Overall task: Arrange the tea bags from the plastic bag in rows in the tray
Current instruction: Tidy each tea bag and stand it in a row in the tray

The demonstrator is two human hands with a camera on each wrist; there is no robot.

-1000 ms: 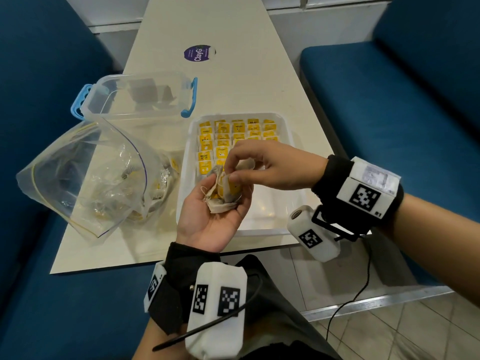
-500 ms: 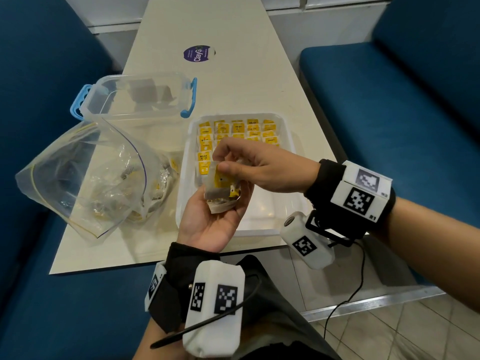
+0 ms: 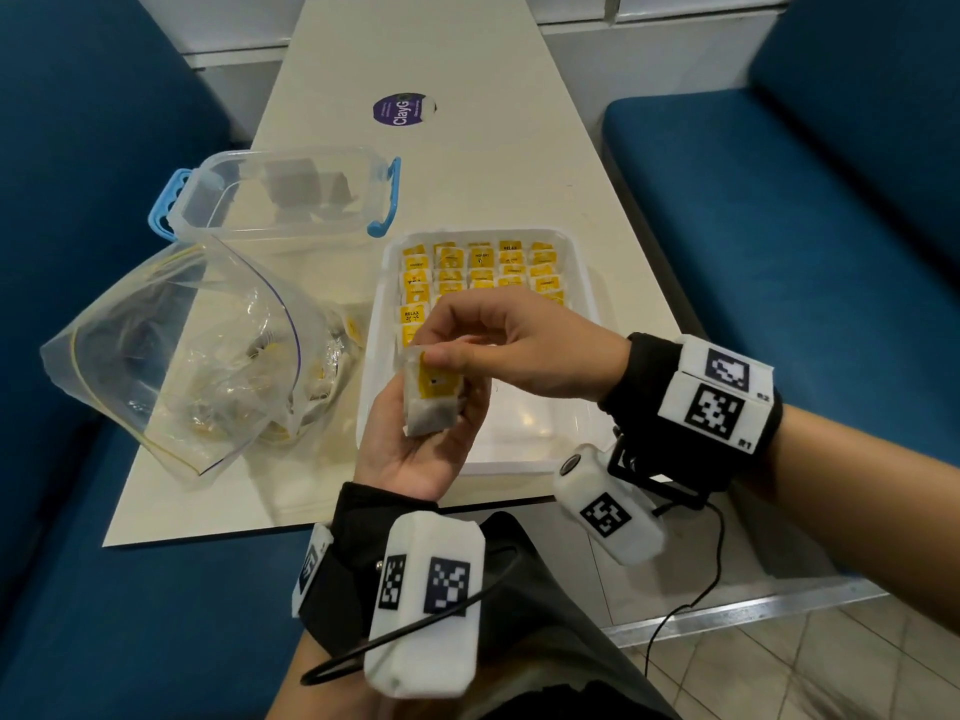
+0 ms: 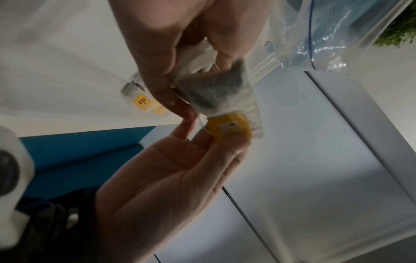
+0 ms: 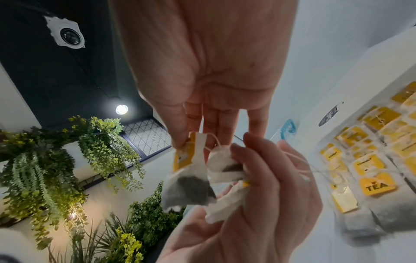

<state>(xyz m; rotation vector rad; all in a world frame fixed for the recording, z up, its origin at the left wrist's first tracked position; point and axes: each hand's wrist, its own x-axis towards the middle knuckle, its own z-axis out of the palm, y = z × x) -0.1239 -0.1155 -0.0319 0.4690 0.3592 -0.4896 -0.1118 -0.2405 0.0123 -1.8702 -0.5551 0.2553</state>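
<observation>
I see the long cream table (image 3: 467,163) between blue bench seats (image 3: 810,241), with a purple round sticker (image 3: 400,109) reading "ClayG…" at its far end. On its near left lies the clear plastic bag (image 3: 171,356), open and crumpled, more tea bags inside. Behind it stands a clear container (image 3: 280,194) with blue handles. The white tray (image 3: 584,304) sits to the right, its far half filled with rows of tea bags (image 3: 480,272); I read "TEA", "RELAX" and "MOMENT" on their yellow tags. Over the tray's near left corner, my left hand (image 3: 415,449), palm up, cups a few bags in curled fingers. My right hand (image 3: 514,345) pinches one tea bag (image 3: 431,402) by its yellow tag (image 4: 229,129), thumb against fingertips, just above the left palm.
</observation>
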